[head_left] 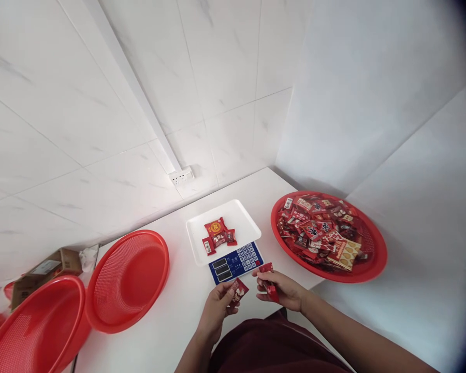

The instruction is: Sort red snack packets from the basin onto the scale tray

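Observation:
My left hand (219, 305) is closed on a dark red snack packet (238, 291) with pale print, held just in front of the scale. Close beside it, my right hand (281, 290) grips red snack packets (272, 293), one showing above the fingers and one below. Beyond both hands stands a digital scale with a blue keypad panel (235, 262) and a white weighing tray (200, 215). Several small red packets (218, 235) lie together on that tray. To the right, a round red basket (378, 259) is heaped with assorted red snack packets (318, 228).
On the left, a red perforated basket (128, 282) stands on the white table (178, 311), with another red basket (42, 326) nearer me. An opened cardboard box (46, 272) sits behind them. A power socket (181, 176) is on the tiled wall at the back.

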A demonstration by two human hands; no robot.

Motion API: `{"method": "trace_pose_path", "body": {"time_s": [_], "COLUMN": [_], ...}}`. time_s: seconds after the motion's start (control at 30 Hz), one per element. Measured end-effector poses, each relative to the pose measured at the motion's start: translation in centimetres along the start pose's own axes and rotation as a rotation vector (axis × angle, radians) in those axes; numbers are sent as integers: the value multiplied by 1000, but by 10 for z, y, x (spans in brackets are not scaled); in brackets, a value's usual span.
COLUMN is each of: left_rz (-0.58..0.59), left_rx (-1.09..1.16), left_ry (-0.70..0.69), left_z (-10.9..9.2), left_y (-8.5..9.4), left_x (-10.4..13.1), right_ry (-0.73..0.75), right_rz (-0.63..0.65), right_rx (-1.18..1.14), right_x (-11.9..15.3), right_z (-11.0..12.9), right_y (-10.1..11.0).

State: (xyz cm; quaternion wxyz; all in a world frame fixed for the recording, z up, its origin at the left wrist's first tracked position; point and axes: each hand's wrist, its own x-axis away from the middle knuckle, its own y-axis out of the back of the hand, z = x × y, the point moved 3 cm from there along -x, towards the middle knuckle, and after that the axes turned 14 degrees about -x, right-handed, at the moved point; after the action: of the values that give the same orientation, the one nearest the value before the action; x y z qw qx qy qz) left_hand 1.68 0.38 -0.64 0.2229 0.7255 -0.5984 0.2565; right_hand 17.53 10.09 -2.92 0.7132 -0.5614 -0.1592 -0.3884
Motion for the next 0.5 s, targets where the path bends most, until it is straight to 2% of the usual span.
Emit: {"method": "trace_pose_path", "body": {"time_s": [0.1,0.3,0.5], "left_rz": [43,88,72], "left_rx": [-17,-83,-77], "left_ry": [23,1,9], "left_z": [6,6,11], "left_y": [2,1,5], "left_x": [3,4,1], "right_ry": [-4,57,94], "right_rz": [6,89,-32], "right_rx": [112,487,657], "right_x": [0,-7,-9], "right_z": [-5,-15,-14], "right_y": [-6,-20,-29]}}
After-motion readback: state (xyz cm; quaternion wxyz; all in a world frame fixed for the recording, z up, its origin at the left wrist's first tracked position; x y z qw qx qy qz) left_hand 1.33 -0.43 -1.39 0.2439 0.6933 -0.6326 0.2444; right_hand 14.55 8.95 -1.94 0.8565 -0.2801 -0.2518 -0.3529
